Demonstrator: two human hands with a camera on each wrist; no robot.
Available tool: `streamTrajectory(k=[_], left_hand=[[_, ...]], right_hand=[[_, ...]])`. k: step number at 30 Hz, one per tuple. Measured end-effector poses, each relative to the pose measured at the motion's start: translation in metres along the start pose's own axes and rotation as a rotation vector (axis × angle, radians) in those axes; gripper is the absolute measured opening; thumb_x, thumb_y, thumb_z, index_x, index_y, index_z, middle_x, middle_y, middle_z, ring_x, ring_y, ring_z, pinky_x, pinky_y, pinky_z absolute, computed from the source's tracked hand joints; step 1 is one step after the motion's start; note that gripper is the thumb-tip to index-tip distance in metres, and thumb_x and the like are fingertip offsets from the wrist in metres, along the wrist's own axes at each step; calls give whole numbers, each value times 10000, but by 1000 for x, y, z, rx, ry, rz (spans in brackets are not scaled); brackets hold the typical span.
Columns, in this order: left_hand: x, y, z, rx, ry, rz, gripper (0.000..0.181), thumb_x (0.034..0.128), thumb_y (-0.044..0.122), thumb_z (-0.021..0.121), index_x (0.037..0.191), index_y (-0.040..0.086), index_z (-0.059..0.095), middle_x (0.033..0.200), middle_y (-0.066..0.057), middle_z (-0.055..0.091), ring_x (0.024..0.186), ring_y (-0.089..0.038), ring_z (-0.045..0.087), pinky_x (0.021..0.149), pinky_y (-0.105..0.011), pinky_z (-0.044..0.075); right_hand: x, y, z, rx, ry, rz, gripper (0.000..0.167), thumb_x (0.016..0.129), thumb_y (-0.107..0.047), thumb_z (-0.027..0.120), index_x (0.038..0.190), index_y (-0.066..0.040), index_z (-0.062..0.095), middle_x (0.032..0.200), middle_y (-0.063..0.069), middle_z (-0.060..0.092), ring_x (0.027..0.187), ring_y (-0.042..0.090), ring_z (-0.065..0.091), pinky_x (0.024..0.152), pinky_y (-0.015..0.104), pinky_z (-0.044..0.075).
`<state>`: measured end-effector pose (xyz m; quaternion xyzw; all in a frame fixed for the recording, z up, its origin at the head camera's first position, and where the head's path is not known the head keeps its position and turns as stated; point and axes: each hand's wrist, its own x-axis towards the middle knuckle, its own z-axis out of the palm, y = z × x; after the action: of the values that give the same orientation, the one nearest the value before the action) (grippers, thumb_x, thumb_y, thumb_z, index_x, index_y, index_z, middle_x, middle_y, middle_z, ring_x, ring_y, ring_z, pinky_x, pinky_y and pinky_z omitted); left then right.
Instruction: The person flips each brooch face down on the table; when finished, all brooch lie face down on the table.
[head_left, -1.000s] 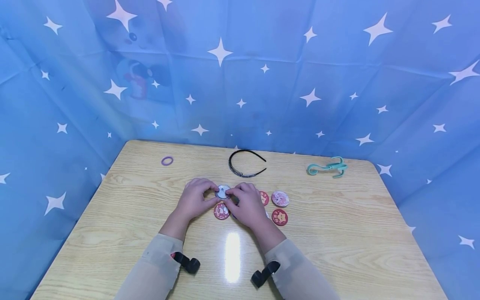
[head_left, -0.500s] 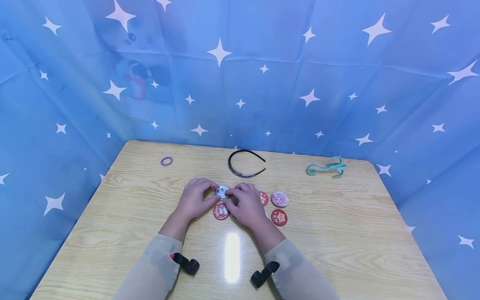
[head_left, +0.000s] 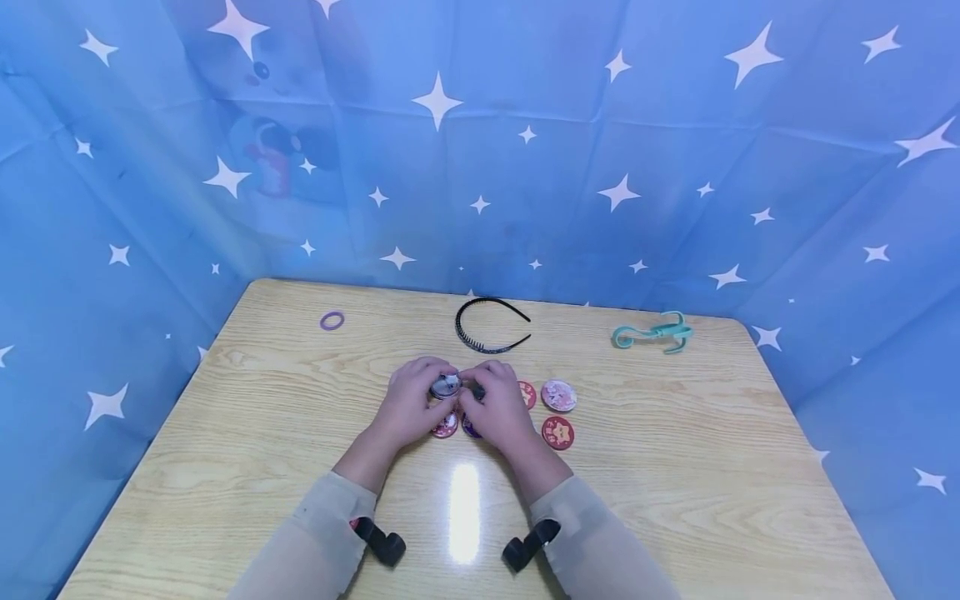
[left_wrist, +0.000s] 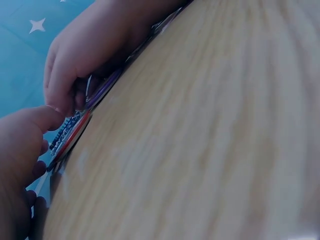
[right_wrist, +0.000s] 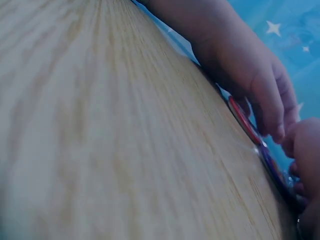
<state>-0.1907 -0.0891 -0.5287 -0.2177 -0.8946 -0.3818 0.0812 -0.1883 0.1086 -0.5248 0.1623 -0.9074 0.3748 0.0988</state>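
Note:
A round button badge (head_left: 446, 385) with its silvery back showing is held between both hands in the head view. My left hand (head_left: 408, 404) pinches its left side with thumb and forefinger. At its right edge my right hand (head_left: 497, 406) also grips it with curled fingertips, which hide part of it. Just below lies a pink-red badge (head_left: 445, 427), and a purple badge (head_left: 470, 426) shows partly beneath the right hand. Both wrist views show the hands meeting fingertip to fingertip, close above the badges; a red-edged badge (right_wrist: 243, 119) lies under the left hand in the right wrist view.
Right of the hands lie a red badge (head_left: 528, 395), a pink badge (head_left: 558, 396) and a red badge with a yellow star figure (head_left: 557, 433). Farther back are a purple hair tie (head_left: 332, 321), a black headband (head_left: 468, 340) and a teal claw-like clip (head_left: 663, 332).
The left hand has shifted right, closer to the right hand. The badge between them has tilted, and the left fingers now cover more of its top. The purple badge shows more.

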Motion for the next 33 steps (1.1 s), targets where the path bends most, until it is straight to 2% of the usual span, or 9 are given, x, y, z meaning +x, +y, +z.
streamTrajectory(k=[6,9,12,16,20,22,27,29,33], left_hand=[[-1,-2,4,20,-4,3,426,911,259,823,1301,124,714,1400,-103,665,1353,-358,560,1177,-594,319],[-1,-4,6,34,-11,13,428,919,282,817,1306,132,716,1411,-95,665,1360,-355,554,1177,-587,321],[-1,-4,6,71,-26,30,435,932,318,807,1324,151,718,1443,-81,647,1377,-349,538,1175,-586,322],[-1,-4,5,119,-46,52,431,948,347,794,1340,181,726,1476,-70,627,1395,-349,517,1174,-593,319],[-2,-3,4,140,-58,58,422,957,354,786,1345,198,729,1486,-71,621,1401,-353,510,1173,-598,318],[-2,-2,4,146,-65,57,424,961,361,783,1350,202,726,1492,-72,616,1406,-352,505,1177,-597,314],[-2,-1,5,147,-75,48,433,959,370,789,1353,201,723,1501,-72,608,1414,-345,499,1184,-590,309],[-2,-1,4,146,-77,41,440,957,375,792,1353,196,723,1507,-74,603,1417,-344,495,1187,-588,305],[-2,1,3,147,-86,22,480,955,390,789,1380,184,707,1524,-73,589,1432,-340,478,1202,-588,283]], right_hand=[[-1,-1,-5,111,87,58,259,910,-86,723,1157,-107,797,1161,35,683,1141,240,606,1015,463,507],[-1,-2,-7,147,138,87,217,917,-75,708,1105,-121,806,1123,8,686,1078,204,639,965,429,540],[-2,-4,-11,171,180,81,180,931,-60,705,1060,-123,813,1077,-3,693,1003,176,663,873,381,571],[-4,-3,-15,221,184,88,175,925,-43,711,1038,-131,813,1047,-27,688,937,145,664,766,325,575],[-6,1,-18,246,174,96,159,919,-59,719,1021,-139,812,1025,-41,690,918,139,636,751,322,554],[-7,3,-20,199,175,65,151,919,-78,717,1018,-139,814,1027,-29,698,936,158,616,776,346,536],[-9,15,-27,-90,176,-150,141,916,-145,712,1008,-128,818,1021,11,719,1030,242,607,930,451,500],[-10,20,-30,-177,161,-213,142,920,-186,728,1017,-132,816,1030,12,718,1069,261,605,993,487,478],[-17,27,-38,-226,92,-206,204,922,-262,772,1078,-139,816,1093,10,704,1138,267,572,1062,508,419]])
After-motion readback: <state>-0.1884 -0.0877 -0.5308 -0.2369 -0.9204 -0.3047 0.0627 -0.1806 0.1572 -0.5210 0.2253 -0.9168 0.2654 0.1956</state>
